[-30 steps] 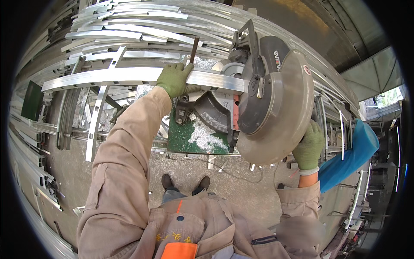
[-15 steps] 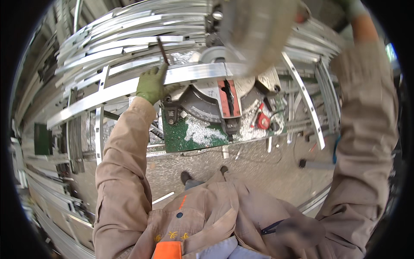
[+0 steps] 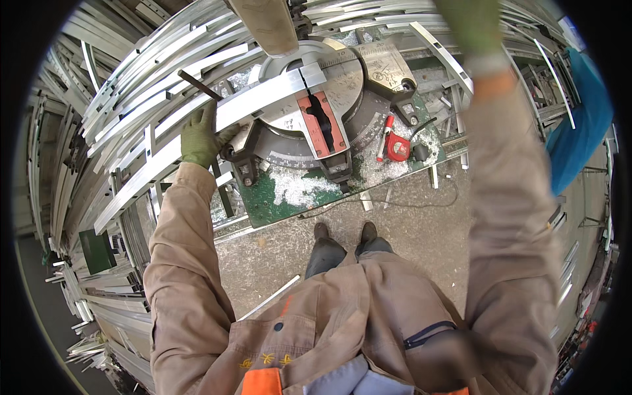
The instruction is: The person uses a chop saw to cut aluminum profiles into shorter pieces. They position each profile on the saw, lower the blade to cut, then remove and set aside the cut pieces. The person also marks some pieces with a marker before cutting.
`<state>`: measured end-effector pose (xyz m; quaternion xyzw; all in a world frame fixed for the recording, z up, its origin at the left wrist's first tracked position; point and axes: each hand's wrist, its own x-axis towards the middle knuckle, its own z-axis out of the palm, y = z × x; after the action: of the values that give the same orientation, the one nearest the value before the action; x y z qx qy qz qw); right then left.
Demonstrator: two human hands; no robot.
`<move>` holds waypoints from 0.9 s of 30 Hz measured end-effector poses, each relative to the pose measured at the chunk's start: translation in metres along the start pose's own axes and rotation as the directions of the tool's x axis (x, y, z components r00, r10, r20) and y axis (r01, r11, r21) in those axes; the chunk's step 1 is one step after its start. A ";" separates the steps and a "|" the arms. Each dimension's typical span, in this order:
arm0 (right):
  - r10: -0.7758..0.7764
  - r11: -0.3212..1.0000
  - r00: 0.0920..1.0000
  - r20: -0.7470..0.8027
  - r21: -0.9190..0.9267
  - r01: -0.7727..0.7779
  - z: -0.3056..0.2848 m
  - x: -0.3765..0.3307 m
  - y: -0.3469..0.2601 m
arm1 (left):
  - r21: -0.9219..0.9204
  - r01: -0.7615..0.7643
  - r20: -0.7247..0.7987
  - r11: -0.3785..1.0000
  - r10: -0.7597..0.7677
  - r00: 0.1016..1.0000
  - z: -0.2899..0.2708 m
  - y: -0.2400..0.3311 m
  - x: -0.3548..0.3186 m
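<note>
My left hand (image 3: 199, 139), in a green glove, is wrapped over a long silver aluminium bar (image 3: 270, 99). The bar lies slantwise across the mitre saw's round table (image 3: 342, 82). Near its right end a thin dark cut line crosses the bar, with a short end piece (image 3: 314, 74) beyond it. Just below sits the saw's red slotted insert (image 3: 322, 125). A dark rod (image 3: 199, 85) sticks up beside my left fingers. The saw head (image 3: 266, 26) is raised above the bar. My right hand (image 3: 471, 26), gloved and smeared by motion, is at the top right; its fingers cannot be made out.
A red tape measure (image 3: 397, 147) and a red marker (image 3: 385, 138) lie among metal chips on the green board (image 3: 263, 204). Stacked aluminium bars (image 3: 164, 56) fill the far left. Blue material (image 3: 579, 125) hangs at the right. A thin cable (image 3: 421, 205) lies along the front.
The saw, bar and bench appear shifted left as the view turned. The saw head, blurred over the bar's right end before, now stands clear of it. My left hand stays on the bar.
</note>
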<state>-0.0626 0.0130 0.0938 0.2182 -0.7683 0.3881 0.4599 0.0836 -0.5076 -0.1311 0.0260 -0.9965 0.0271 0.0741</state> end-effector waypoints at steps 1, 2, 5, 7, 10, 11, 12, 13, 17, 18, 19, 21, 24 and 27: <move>0.344 0.939 0.900 0.267 -0.128 -0.321 0.005 -0.051 0.004 | 0.013 0.031 0.041 0.999 -0.031 0.999 0.000 0.000 0.000; 0.632 0.771 0.635 0.444 -0.274 -0.575 0.009 -0.096 0.007 | 0.022 0.034 0.056 0.999 -0.035 0.998 -0.001 0.001 0.000; 0.689 0.658 0.412 0.596 -0.276 -0.700 0.051 -0.186 -0.006 | -0.010 0.006 0.005 1.000 -0.006 1.000 -0.005 0.003 -0.002; 0.679 0.676 0.367 0.636 -0.346 -0.651 0.085 -0.190 -0.006 | -0.017 0.012 0.010 1.000 -0.012 1.000 -0.007 0.005 -0.003; 0.697 0.675 0.344 0.629 -0.416 -0.609 0.130 -0.189 -0.011 | -0.031 -0.011 -0.005 0.999 0.011 1.000 -0.009 0.005 -0.003; 0.708 0.663 0.330 0.624 -0.428 -0.614 0.143 -0.188 -0.010 | -0.025 -0.010 -0.003 1.000 0.010 1.000 -0.009 0.005 -0.003; 0.714 0.659 0.326 0.620 -0.439 -0.611 0.156 -0.189 -0.010 | -0.015 -0.013 -0.001 1.000 0.013 1.000 -0.009 0.005 -0.003; 0.720 0.653 0.314 0.619 -0.449 -0.610 0.166 -0.191 -0.011 | -0.008 -0.016 -0.002 1.000 0.016 1.000 -0.009 0.005 -0.003; 0.740 0.544 0.229 0.633 -0.362 -0.757 0.174 -0.196 -0.008 | -0.007 -0.012 0.020 1.000 0.012 1.000 -0.008 0.002 -0.002; 0.752 0.479 0.198 0.629 -0.316 -0.819 0.164 -0.196 -0.008 | 0.009 -0.028 0.002 1.000 0.028 1.000 -0.008 0.002 -0.002; 0.776 0.396 0.152 0.612 -0.284 -0.873 0.151 -0.194 -0.009 | -0.002 -0.041 -0.024 0.999 0.041 0.999 -0.009 0.001 -0.002; 0.786 0.172 0.193 0.587 0.092 -0.981 0.106 -0.207 -0.024 | -0.030 -0.044 -0.018 0.999 0.044 0.999 -0.009 0.002 -0.003; 0.697 0.098 0.274 0.663 0.290 -0.952 0.017 -0.235 -0.054 | -0.054 -0.021 0.001 0.998 0.021 1.000 -0.007 0.003 -0.004; 0.686 0.148 0.170 0.707 0.092 -0.985 -0.073 -0.290 -0.094 | -0.010 -0.057 -0.073 0.998 0.056 0.996 -0.001 0.003 -0.004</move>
<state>0.1817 0.0077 -0.1033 -0.0642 -0.6855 0.7061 -0.1657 0.0874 -0.5039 -0.1306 -0.0036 -0.9937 0.0243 0.1095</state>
